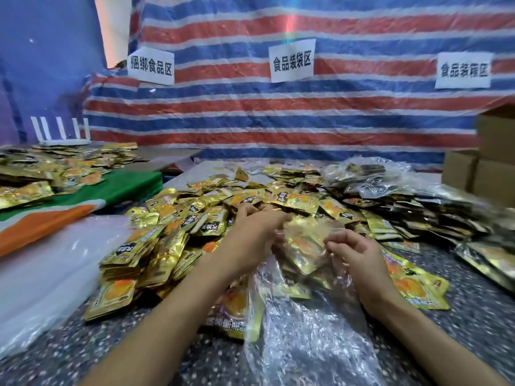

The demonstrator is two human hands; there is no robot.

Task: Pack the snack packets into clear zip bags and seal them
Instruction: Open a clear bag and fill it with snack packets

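Striped red, white and blue tarpaulin (278,121) hangs behind the heap of gold snack packets (181,224), which sprawls across a speckled table (473,302). Cardboard boxes (493,162) stand to the heap's far right. A clear zip bag (306,330) lies at the heap's near edge, mouth toward the heap. At that mouth the left hand (256,227) grips a small bundle of packets (303,243), partly under the film. The right hand (354,252) pinches the bag's rim with curled fingers.

Cardboard boxes (494,174) cropped right, packets (457,218) blurred
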